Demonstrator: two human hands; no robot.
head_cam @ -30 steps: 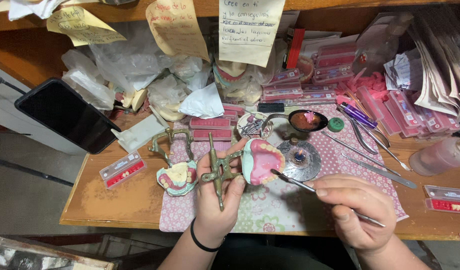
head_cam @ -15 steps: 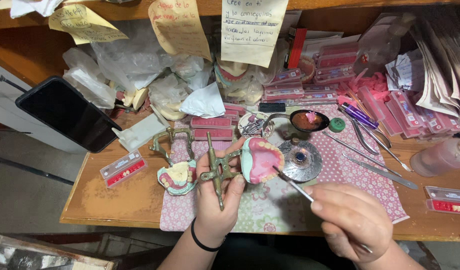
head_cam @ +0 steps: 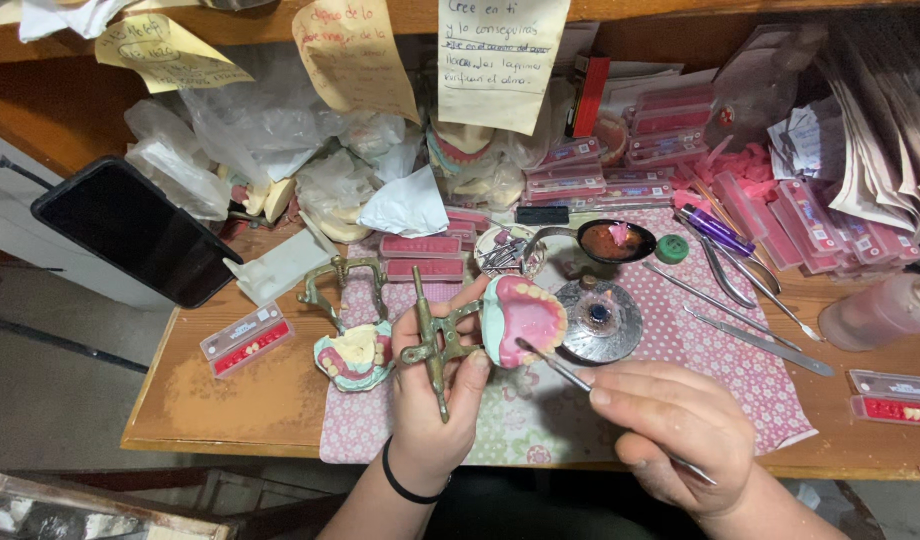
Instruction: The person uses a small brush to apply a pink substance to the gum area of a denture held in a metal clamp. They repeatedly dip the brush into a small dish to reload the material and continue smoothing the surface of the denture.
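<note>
Both forearms are bare, with no sleeves in view. The left grip (head_cam: 435,400) has a thin black band round the wrist just below it. The right grip (head_cam: 670,425) wears nothing: no ring, no glove. Fingernails are short and unpainted.

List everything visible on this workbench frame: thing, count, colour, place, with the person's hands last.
denture model on brass frame: one, pink and white, held over the mat.
metal tool: one, silver, tip on the pink wax.
second denture model: one, cream and pink, on the mat at left.
round metal burner: one, grey, behind the held model.
spoon with pink wax: one, dark, mid bench.
spare metal tools: several, silver, right of the mat.
tooth trays: many, pink, back and right.
phone: one, black, left edge.
paper notes: three, yellowish, hanging from the shelf.
left hand: holds the frame.
right hand: holds the tool.
</note>
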